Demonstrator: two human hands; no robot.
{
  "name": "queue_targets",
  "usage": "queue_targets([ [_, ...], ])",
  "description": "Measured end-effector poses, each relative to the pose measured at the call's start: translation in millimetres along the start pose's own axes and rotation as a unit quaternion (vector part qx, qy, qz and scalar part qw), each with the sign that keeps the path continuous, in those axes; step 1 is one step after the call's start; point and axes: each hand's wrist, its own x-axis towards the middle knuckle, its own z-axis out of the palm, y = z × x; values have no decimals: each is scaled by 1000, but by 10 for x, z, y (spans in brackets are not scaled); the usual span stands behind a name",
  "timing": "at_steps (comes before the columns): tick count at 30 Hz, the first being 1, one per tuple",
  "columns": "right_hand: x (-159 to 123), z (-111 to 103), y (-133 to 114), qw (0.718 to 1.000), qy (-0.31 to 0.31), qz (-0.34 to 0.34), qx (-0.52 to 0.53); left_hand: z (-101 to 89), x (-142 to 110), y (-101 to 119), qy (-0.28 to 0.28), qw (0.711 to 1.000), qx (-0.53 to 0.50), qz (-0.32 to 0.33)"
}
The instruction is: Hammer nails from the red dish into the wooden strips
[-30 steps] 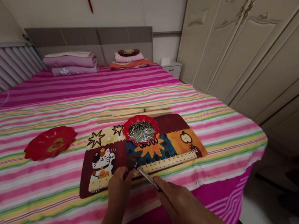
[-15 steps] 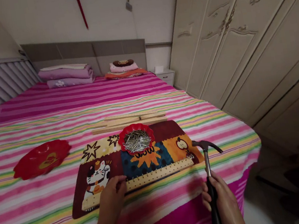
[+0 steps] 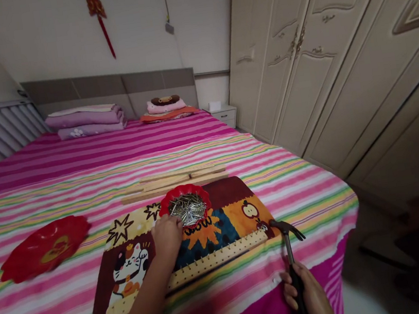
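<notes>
My left hand (image 3: 169, 236) reaches to the near left rim of a red scalloped bowl (image 3: 164, 203) full of metal nails (image 3: 189, 209). Its fingertips are at the nails, mostly hidden behind the back of the hand, so I cannot see whether they grip one. My right hand (image 3: 305, 289) is wrapped round the black handle of a claw hammer (image 3: 288, 242), head up, at the right of the mat. Along the mat's near edge lies a pale wooden strip (image 3: 223, 255) with rows of holes and several nails standing in it; my left forearm covers part of it.
A patterned mat (image 3: 233, 187) lies under the bowl and strip on the striped bed (image 3: 291, 182). More wooden strips (image 3: 174, 181) lie behind the bowl. A red plate (image 3: 31, 249) is at the left. Folded bedding (image 3: 87, 119) lies near the headboard; a wardrobe (image 3: 278, 64) stands at right.
My left hand has moved from the wooden strip up to the bowl of nails. My right hand still holds the hammer beside the mat. The view has shifted slightly.
</notes>
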Motion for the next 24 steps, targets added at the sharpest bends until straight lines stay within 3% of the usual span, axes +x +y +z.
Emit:
queue_targets([
  [8,26,-12,4,1000,-6,15,3,-24,137,37,-46,998,-41,-32],
  [17,-29,25,-40,1000,-12,13,5,-118,77,-222,-52,974,-213,-53],
  [19,-30,22,-43,1000,-11,13,2,-125,-33,-318,-41,937,-338,-83],
  [21,-29,18,-45,1000,-12,14,-1,-121,-191,-426,-29,868,-478,-130],
  [22,-29,17,-46,1000,-14,14,-3,-119,-284,-480,-27,835,-527,-154],
  [24,-30,19,-50,1000,-16,14,-7,-113,-483,-581,-36,802,-565,-189],
])
